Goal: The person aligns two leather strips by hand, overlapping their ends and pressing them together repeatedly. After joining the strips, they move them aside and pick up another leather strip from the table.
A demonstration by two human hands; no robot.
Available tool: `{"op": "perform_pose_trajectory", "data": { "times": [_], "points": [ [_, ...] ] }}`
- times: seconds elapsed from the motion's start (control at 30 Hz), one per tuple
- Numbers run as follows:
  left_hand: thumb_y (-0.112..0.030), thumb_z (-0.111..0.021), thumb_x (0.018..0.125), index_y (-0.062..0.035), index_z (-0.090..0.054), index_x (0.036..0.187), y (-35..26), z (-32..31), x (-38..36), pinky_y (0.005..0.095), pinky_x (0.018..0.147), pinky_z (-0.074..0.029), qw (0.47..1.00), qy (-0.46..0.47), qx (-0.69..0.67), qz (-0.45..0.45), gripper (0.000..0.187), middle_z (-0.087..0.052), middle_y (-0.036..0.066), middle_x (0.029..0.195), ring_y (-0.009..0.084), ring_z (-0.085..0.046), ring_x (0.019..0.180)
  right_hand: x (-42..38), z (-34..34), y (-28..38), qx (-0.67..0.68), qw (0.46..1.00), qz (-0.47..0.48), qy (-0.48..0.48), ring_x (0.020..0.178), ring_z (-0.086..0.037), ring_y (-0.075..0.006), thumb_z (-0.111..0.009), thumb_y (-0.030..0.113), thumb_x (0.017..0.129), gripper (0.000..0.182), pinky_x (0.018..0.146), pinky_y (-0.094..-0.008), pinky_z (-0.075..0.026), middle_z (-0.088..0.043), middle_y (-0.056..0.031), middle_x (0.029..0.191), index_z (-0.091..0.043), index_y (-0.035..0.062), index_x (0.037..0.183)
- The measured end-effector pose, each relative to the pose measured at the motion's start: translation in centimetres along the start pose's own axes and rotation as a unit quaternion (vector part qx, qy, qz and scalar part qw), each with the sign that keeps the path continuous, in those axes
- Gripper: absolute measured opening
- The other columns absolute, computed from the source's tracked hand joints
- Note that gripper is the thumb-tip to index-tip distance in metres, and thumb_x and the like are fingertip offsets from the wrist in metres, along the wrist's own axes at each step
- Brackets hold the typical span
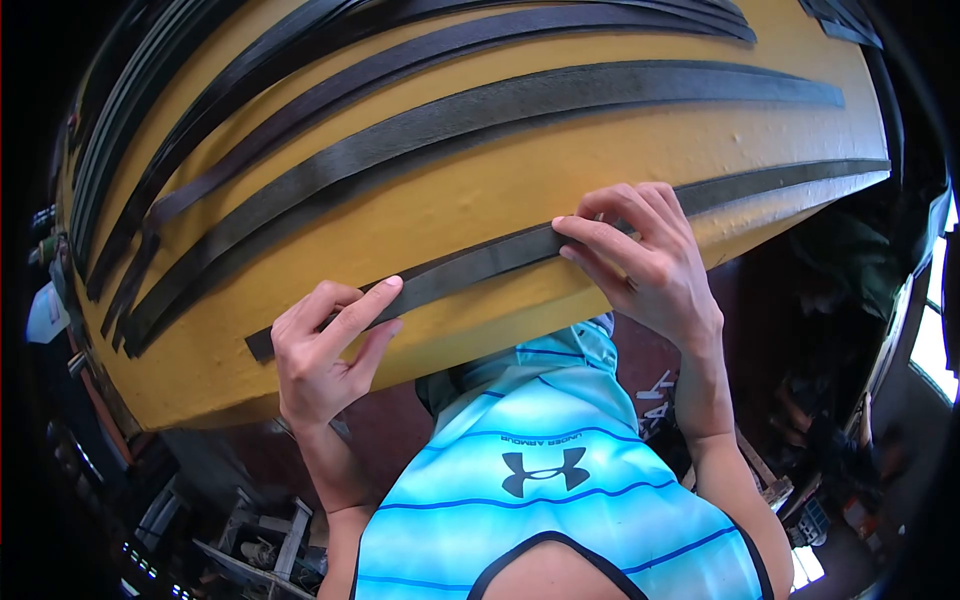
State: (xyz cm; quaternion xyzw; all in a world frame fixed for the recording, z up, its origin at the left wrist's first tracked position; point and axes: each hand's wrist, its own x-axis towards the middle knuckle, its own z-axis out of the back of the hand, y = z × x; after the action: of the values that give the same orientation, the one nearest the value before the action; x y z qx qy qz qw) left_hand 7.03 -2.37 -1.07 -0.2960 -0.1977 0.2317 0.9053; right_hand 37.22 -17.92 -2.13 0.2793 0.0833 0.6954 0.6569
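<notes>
A long, flat dark strip (480, 262), leather-like or rubber-like, lies along the near side of the yellow tabletop (450, 205). My left hand (335, 345) holds it near its left end, the index finger on its upper edge and the thumb on the near side. Farther right, my right hand (645, 255) pinches the same strip between thumb and fingers. Between the two hands its surface shows plainly, and past my right hand it runs on to the table's right corner. Just beyond lies a wider dark strip (480, 105), touched by neither hand.
More dark strips (440, 45) lie in overlapping bands across the far side, with a stack (130, 130) at the far left. Several short pieces (845, 20) rest at the far right corner. A wooden frame (265, 540) stands on the floor at lower left.
</notes>
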Motion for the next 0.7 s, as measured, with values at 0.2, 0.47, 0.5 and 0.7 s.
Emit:
{"op": "perform_pose_trajectory", "data": {
  "times": [0.2,0.47,0.5,0.7],
  "points": [
    [-0.002,-0.090,0.068,-0.0108,-0.082,0.117,0.1,0.0,0.0,0.0325,0.056,-0.046,1.000,-0.003,0.008,-0.002,0.051,-0.063,0.006,0.078,0.0207,-0.060,0.061,0.2,-0.5,0.6,0.004,1.000,-0.005,0.009,0.098,-0.061,-0.0238,-0.085,0.017,0.084,0.030,0.094,-0.0418,-0.046,-0.066,-0.0023,0.105,-0.077,0.0123,0.112],
    [0.000,-0.089,0.067,-0.0105,-0.082,0.116,-0.1,0.2,0.2,0.0326,0.056,-0.046,1.000,0.012,0.013,0.005,0.050,-0.063,0.006,0.078,0.0210,-0.060,0.062,0.5,-0.7,0.7,0.005,1.000,0.000,0.003,0.097,-0.062,-0.0232,-0.085,0.018,0.084,0.029,0.095,-0.0417,-0.045,-0.067,-0.0017,0.104,-0.078,0.0130,0.112],
    [0.003,-0.088,0.066,-0.0071,-0.082,0.115,-0.1,0.2,0.2,0.0324,0.056,-0.046,1.000,0.020,0.016,-0.004,0.050,-0.062,0.008,0.079,0.0217,-0.060,0.062,0.5,-0.8,0.7,0.005,1.000,0.002,-0.001,0.097,-0.062,-0.0231,-0.085,0.018,0.084,0.029,0.095,-0.0419,-0.045,-0.067,-0.0016,0.103,-0.078,0.0130,0.111],
    [0.002,-0.089,0.066,-0.0084,-0.082,0.116,0.1,0.0,0.1,0.0323,0.056,-0.045,1.000,0.012,0.006,-0.002,0.051,-0.062,0.008,0.078,0.0216,-0.060,0.061,0.7,-1.1,1.0,0.009,1.000,-0.003,0.007,0.097,-0.062,-0.0231,-0.085,0.017,0.084,0.029,0.096,-0.0422,-0.045,-0.067,-0.0017,0.103,-0.078,0.0133,0.112]
  ]
}}
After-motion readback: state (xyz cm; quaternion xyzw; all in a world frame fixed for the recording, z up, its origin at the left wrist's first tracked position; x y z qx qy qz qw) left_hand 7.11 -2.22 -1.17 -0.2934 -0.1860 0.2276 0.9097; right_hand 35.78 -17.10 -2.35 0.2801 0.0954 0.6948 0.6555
